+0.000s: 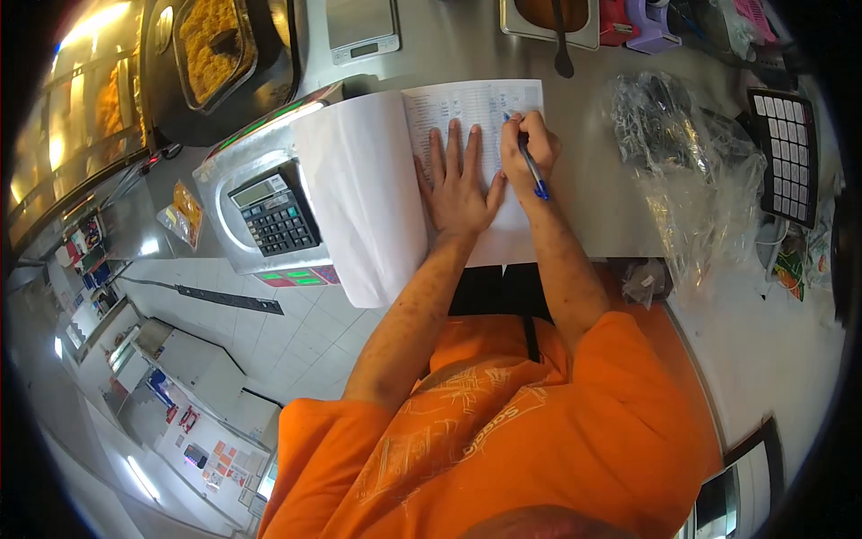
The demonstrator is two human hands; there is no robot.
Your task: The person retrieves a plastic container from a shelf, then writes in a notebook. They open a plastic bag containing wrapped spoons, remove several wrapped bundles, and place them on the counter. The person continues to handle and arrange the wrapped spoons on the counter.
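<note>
Before me lies a sheaf of printed sheets (pixel 512 239), its top sheet a table with rows and blue handwritten entries. Pages folded over to the left (pixel 363 195) drape onto a metal weighing scale (pixel 215 192). My left hand (pixel 461 185) rests flat on the sheet with its fingers spread. In my right hand (pixel 528 148) is a blue ballpoint pen (pixel 535 172), its tip at the upper right of the sheet. A blue cap sits on the pen's back end. On the scale, left of the pages, lies a black desk calculator (pixel 276 212).
At the back stand a small digital scale (pixel 362 30) and a metal pan of brown sauce (pixel 539 13) with a dark utensil (pixel 563 60) across its rim. Crumpled clear plastic bags (pixel 700 175) lie right, beside a keypad (pixel 784 155). A tray of yellow crumbly food (pixel 209 50) is upper left.
</note>
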